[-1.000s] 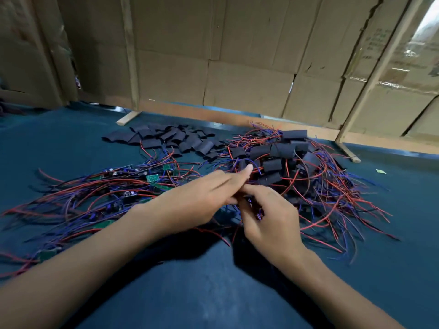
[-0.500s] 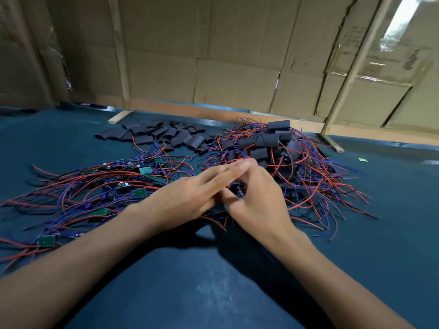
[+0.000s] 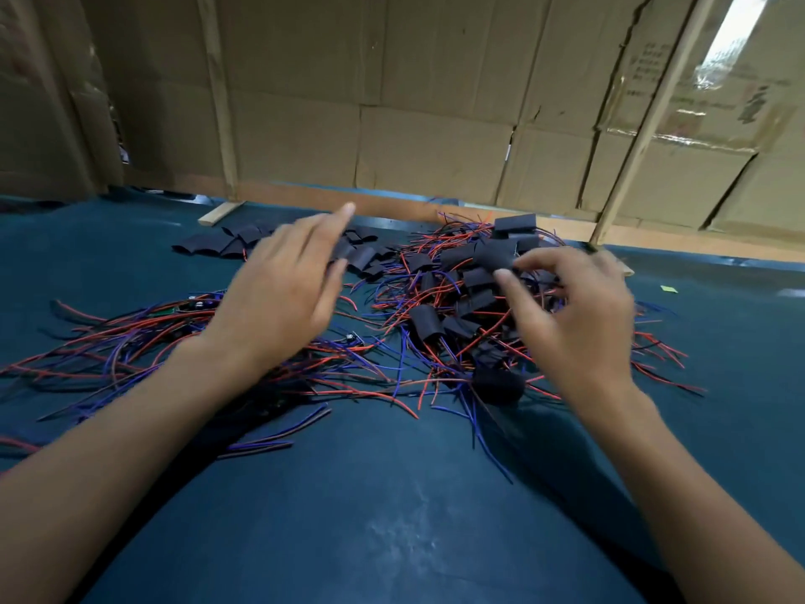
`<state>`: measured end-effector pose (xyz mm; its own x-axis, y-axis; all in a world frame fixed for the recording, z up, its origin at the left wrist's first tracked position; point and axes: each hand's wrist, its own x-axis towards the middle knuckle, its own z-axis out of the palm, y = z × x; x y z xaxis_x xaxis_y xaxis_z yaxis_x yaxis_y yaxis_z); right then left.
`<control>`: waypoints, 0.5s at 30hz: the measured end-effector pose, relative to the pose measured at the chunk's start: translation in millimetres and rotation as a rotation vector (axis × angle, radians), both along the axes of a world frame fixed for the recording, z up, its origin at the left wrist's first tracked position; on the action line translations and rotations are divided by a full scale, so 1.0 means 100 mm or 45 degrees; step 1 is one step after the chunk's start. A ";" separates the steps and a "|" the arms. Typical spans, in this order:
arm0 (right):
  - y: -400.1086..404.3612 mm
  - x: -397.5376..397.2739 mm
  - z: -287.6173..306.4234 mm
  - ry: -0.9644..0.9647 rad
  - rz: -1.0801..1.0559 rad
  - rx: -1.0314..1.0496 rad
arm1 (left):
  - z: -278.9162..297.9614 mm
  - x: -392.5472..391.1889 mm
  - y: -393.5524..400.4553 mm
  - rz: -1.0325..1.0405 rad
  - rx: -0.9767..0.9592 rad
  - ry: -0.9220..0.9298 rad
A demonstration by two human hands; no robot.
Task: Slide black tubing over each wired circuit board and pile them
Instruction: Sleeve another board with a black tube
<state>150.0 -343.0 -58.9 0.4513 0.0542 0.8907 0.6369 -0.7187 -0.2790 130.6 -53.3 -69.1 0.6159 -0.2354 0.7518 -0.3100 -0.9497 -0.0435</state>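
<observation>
Reaching left hand (image 3: 279,294), fingers loose, toward spare tubing (image 3: 361,257); right hand (image 3: 570,311) empty over sleeved pile (image 3: 470,276). Pick single piece.

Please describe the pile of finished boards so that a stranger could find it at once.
On the dark blue table, look at the right side, near the cardboard wall. The finished pile lies under the right hand. Unlike the bare wired boards on the left, its red and blue wires stick out of black tubing.
</observation>
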 end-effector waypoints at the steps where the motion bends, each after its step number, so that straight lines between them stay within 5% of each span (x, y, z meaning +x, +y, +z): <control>1: -0.07 0.04 -0.01 0.022 -0.048 0.031 | -0.01 0.03 0.10 0.176 0.015 0.150; 5: -0.23 0.19 -0.16 0.338 -0.147 -0.057 | -0.06 0.06 0.33 0.697 0.109 0.866; 15: -0.12 0.16 -0.29 0.217 -0.109 -0.086 | -0.07 0.18 0.37 0.695 0.199 0.848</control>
